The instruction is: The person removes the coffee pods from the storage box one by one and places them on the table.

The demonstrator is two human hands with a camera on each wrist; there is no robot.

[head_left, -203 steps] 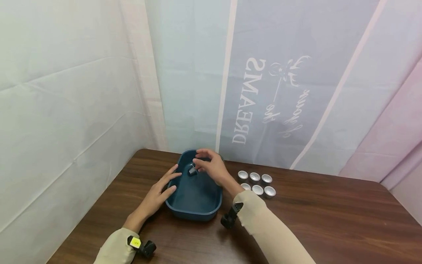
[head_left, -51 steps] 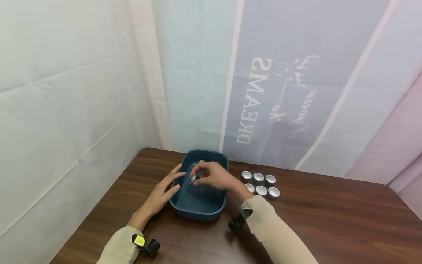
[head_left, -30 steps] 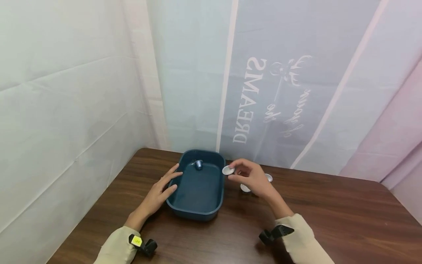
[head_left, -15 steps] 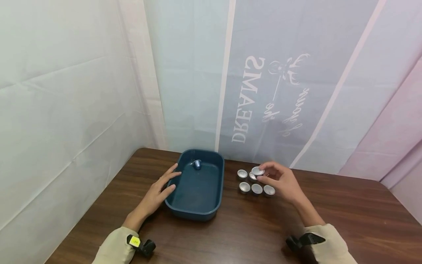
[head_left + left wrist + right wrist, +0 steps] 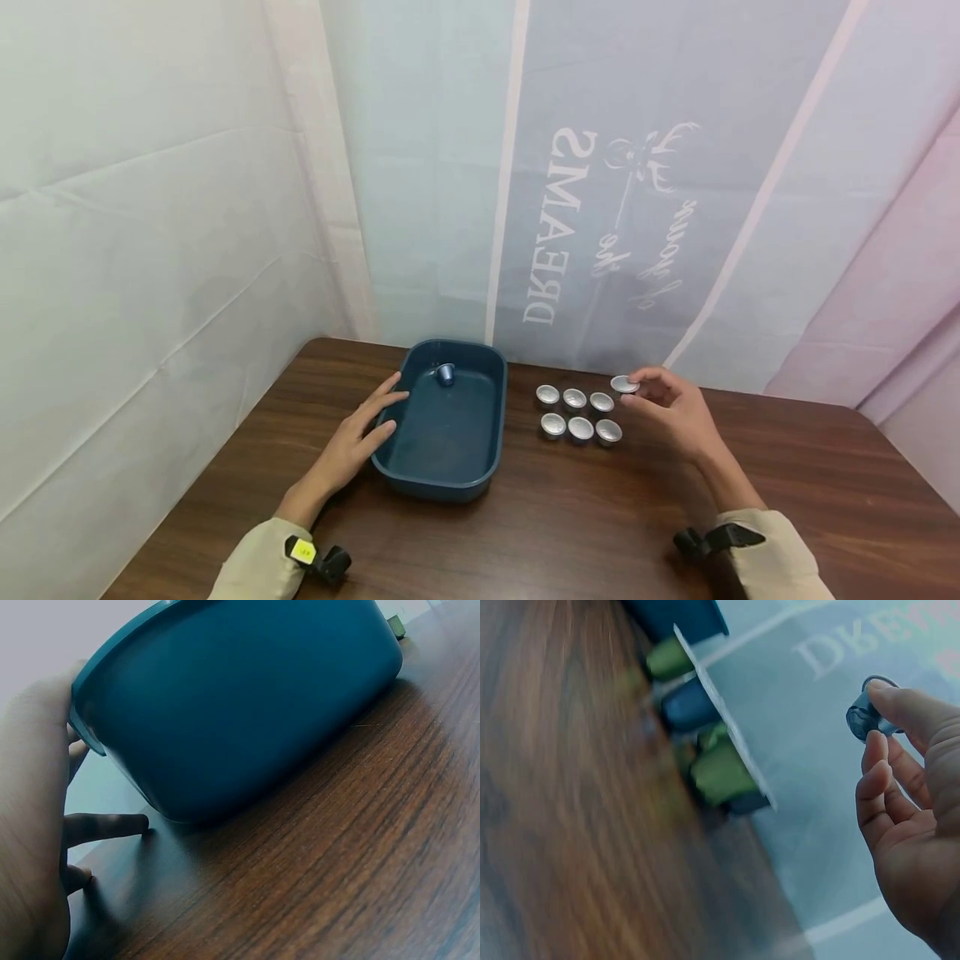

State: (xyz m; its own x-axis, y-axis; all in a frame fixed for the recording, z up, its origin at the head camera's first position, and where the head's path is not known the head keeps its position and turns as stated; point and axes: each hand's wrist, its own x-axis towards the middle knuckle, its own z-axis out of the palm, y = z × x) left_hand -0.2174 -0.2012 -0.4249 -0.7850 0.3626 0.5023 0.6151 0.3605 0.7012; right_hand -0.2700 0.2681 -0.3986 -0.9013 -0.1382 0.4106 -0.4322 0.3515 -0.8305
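Note:
My right hand [image 5: 678, 415] pinches a coffee capsule [image 5: 624, 384] between thumb and fingertips, silver lid upward, just above the table at the right end of the capsule rows. In the right wrist view this capsule [image 5: 870, 712] has a blue body. My left hand [image 5: 347, 446] rests on the left rim of a dark blue plastic bin [image 5: 442, 486], its fingers extended. Inside the bin, near the back, lies a blue capsule [image 5: 446, 374] on its side. Several capsules [image 5: 580, 429] stand lid up in two rows to the right of the bin; green and blue bodies show from the right wrist.
The brown wooden table [image 5: 570, 533] runs out to both sides. A printed cloth backdrop [image 5: 600, 208] hangs right behind its back edge, and a pale cloth [image 5: 150, 250] hangs along the left.
My right hand has carried a capsule out of the bin, rightward past the rows to their right end. One capsule stays in the bin. My left hand has kept its place on the rim.

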